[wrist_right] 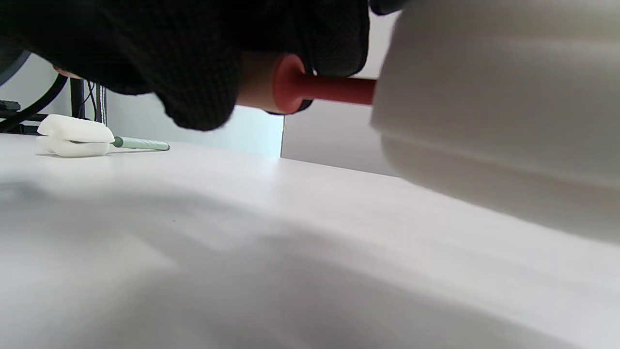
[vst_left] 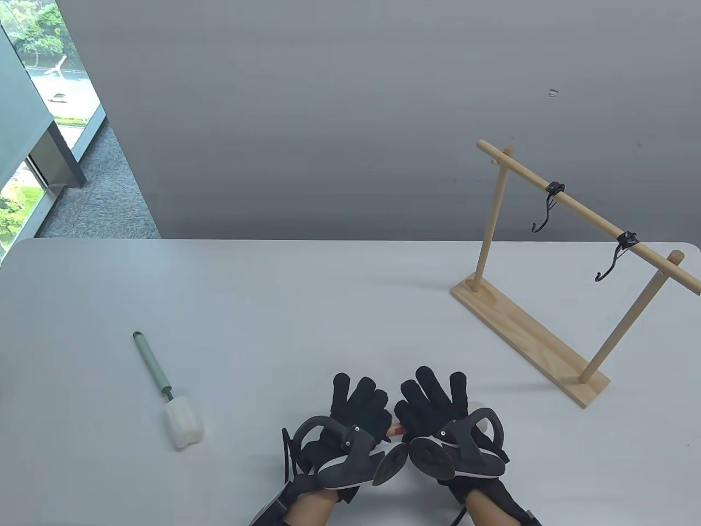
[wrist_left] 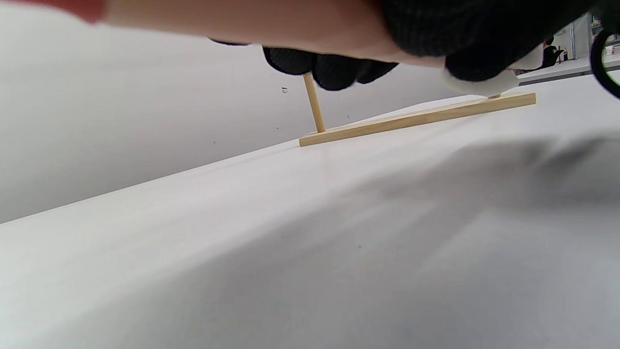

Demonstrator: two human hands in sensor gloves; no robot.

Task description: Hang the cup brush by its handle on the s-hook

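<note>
Both hands, left hand (vst_left: 356, 408) and right hand (vst_left: 438, 405), grip the pink brush (wrist_right: 329, 89) lying crosswise under them; the hooks (vst_left: 547, 211) hang far right, nearer the right hand.

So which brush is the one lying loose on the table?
Start at the wooden rack on the table's right, then cross to the far left. The green-handled brush lies there alone, sponge head nearest the camera; the other brush, red-necked, is under the hands.

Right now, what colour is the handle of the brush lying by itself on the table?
Pale green, with a white sponge head. The brush shows best in the table view.
</note>
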